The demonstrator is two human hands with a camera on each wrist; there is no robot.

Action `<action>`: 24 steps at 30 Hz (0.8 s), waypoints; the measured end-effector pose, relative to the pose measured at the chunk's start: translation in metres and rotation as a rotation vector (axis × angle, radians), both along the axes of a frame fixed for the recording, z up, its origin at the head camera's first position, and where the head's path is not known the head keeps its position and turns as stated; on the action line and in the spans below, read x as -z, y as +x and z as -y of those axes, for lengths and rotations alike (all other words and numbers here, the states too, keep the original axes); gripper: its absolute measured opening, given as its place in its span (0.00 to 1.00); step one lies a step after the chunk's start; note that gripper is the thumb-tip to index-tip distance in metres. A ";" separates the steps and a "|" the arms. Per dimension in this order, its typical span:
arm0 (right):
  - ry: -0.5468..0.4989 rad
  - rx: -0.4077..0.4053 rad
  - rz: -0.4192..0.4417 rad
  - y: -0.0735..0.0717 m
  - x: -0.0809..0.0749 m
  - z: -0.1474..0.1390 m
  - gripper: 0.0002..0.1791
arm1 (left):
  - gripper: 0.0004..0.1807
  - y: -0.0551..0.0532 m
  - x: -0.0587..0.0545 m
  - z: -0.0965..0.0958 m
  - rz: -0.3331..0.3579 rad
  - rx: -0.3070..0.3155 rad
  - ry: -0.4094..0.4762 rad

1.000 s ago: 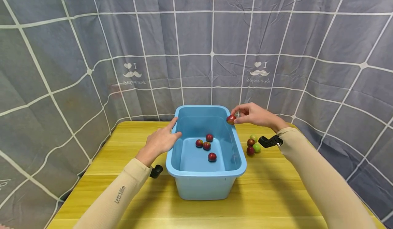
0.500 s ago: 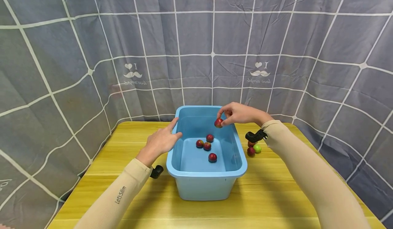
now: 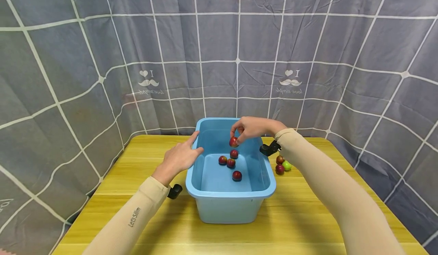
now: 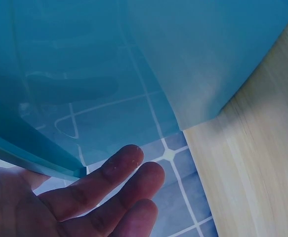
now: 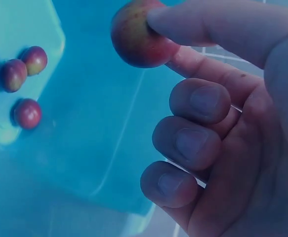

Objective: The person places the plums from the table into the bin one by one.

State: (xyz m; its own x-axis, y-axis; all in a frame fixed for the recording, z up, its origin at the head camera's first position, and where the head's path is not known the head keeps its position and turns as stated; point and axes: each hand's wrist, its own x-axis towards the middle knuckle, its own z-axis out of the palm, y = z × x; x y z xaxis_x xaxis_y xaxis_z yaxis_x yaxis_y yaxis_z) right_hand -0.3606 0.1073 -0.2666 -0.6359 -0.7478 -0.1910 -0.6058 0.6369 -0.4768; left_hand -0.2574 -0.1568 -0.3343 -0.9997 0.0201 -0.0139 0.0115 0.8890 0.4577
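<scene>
Left hand point(image 4: 60, 205) at blue tub point(image 4: 183, 64); wooden tabletop point(image 4: 252, 138) alongside.

Light-blue tub point(image 3: 224, 209), dark red fruits point(image 3: 237, 176) inside, held fruit point(image 5: 136, 42) red and yellow, green fruit point(image 3: 287, 166) at right, yellow wood-grained table point(image 3: 301, 220), grey white-gridded curtain point(image 3: 219, 36), beige sleeves point(image 3: 145, 196)

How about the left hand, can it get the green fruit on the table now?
Probably not easily: the left hand is at the left rim of the blue tub, and the green fruit lies past the right rim, so the tub is in the way.
</scene>
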 end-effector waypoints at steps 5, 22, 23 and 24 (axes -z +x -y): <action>0.033 -0.025 -0.021 -0.001 0.003 0.013 0.09 | 0.41 0.000 0.000 0.000 0.000 -0.001 0.003; 0.076 -0.043 -0.016 -0.005 0.008 0.033 0.13 | 0.40 -0.001 0.001 -0.001 -0.001 -0.008 -0.010; 0.070 -0.042 -0.010 -0.005 0.008 0.032 0.13 | 0.40 -0.001 0.001 -0.001 -0.001 -0.009 -0.009; 0.064 -0.041 -0.006 -0.004 0.007 0.030 0.14 | 0.40 -0.001 0.001 -0.001 -0.002 -0.011 -0.008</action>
